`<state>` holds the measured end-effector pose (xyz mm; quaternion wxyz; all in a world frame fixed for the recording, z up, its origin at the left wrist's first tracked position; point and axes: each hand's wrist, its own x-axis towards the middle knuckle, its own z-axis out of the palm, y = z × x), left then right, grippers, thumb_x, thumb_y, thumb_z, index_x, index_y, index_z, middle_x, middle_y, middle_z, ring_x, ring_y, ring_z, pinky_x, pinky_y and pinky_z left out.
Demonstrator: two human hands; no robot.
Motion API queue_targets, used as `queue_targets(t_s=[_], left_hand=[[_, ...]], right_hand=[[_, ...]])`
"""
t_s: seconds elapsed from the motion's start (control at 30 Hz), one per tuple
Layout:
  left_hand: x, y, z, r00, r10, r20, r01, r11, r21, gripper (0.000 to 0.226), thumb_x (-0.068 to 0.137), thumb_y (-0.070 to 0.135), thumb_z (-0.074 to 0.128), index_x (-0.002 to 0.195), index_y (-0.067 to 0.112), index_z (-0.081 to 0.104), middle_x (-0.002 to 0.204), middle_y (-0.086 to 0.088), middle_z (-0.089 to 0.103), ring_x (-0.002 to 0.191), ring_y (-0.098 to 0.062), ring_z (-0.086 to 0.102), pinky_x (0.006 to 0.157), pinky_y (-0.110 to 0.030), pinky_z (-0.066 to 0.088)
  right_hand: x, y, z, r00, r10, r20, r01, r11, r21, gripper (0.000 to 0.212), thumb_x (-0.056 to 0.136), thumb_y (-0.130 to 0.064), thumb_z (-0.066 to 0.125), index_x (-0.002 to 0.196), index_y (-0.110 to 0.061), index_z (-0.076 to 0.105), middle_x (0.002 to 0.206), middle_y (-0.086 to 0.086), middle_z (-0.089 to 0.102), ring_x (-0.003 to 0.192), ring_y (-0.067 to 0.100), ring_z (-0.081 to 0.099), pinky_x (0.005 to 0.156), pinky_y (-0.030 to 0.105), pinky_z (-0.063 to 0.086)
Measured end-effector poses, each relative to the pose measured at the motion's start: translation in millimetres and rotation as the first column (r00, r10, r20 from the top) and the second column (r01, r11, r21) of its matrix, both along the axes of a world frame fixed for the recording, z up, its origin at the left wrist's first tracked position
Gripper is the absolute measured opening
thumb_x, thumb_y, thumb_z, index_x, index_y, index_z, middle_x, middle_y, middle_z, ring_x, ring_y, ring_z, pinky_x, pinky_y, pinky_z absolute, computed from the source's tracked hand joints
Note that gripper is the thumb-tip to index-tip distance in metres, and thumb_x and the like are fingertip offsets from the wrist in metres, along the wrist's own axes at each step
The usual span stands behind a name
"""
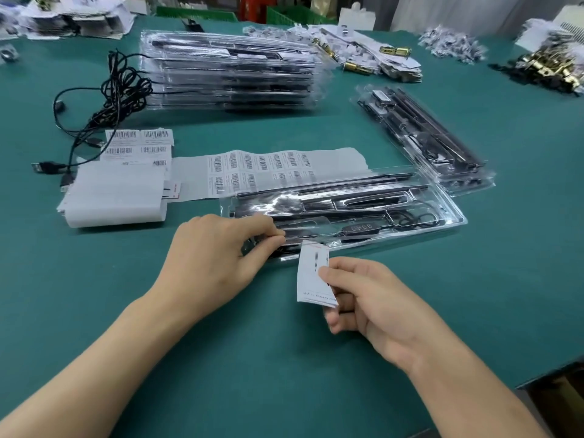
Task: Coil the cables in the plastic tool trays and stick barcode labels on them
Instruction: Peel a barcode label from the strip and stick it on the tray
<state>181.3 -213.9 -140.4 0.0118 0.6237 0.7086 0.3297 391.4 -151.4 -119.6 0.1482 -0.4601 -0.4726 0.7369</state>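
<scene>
A clear plastic tool tray (442, 213) lies across the green table in front of me, with black bars, a black cable (410, 218) and a small controller (360, 229) inside. My left hand (215, 257) pinches the tray's near left edge between thumb and fingers. My right hand (363, 298) holds a white barcode label (311, 276) upright by its right side, just in front of the tray's near edge.
Barcode label sheets (268, 169) and a folded white backing strip (117, 197) lie left of the tray. Behind stands a tall stack of trays (230, 71) with loose black USB cables (107, 102) hanging out. Another tray pile (423, 137) lies to the right. Brass parts and papers sit at the back.
</scene>
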Motion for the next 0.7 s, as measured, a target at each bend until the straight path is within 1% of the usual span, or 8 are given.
queue_targets(t_s=[0.1,0.27,0.43,0.57,0.7], left_hand=[[0.5,0.0,0.5,1.0,0.006,0.004,-0.006,1.0,0.006,0.024,0.089,0.055,0.057,0.091,0.038,0.073,0.079,0.009,0.076,0.052,-0.018,0.057,0.056,-0.036,0.051],[0.2,0.6,0.2,1.0,0.014,-0.001,-0.014,1.0,0.007,0.024,0.09,0.056,0.056,0.089,0.037,0.072,0.077,0.01,0.075,0.052,-0.016,0.055,0.055,-0.036,0.05],[-1.0,1.4,-1.0,1.0,0.021,-0.007,-0.021,1.0,-0.003,0.026,0.09,0.058,0.054,0.09,0.038,0.071,0.077,0.009,0.075,0.049,-0.014,0.053,0.055,-0.035,0.05],[-1.6,1.9,-2.0,1.0,0.024,0.001,-0.024,1.0,0.009,0.024,0.09,0.058,0.056,0.089,0.038,0.071,0.079,0.011,0.075,0.049,-0.012,0.054,0.055,-0.035,0.05],[-1.9,1.9,-1.9,1.0,0.026,-0.001,-0.026,1.0,0.004,0.024,0.089,0.058,0.056,0.09,0.039,0.07,0.079,0.011,0.075,0.049,-0.012,0.052,0.054,-0.035,0.05]], right_hand=[[-1.4,0.9,-0.5,1.0,-0.023,-0.01,0.023,0.999,-0.029,0.021,0.104,-0.01,0.056,0.089,-0.007,0.071,0.068,0.008,0.063,0.043,0.014,0.055,0.042,0.022,0.048],[-11.4,-2.5,-0.8,0.998,-0.068,-0.003,0.068,0.996,-0.066,0.021,0.103,-0.007,0.055,0.091,-0.001,0.07,0.063,0.008,0.061,0.041,0.014,0.059,0.039,0.022,0.048],[-13.9,-2.7,0.8,0.996,-0.091,0.01,0.091,0.992,-0.086,0.021,0.103,-0.007,0.055,0.09,0.002,0.069,0.062,0.009,0.061,0.04,0.015,0.058,0.038,0.022,0.048],[-14.6,-4.7,1.2,0.995,-0.091,0.027,0.093,0.993,-0.071,0.02,0.103,-0.007,0.055,0.091,0.004,0.068,0.061,0.01,0.061,0.039,0.016,0.058,0.037,0.023,0.047],[-15.9,-3.6,1.3,0.993,-0.118,0.016,0.119,0.99,-0.072,0.02,0.102,-0.006,0.055,0.089,0.002,0.068,0.058,0.008,0.06,0.038,0.016,0.057,0.037,0.022,0.046]])
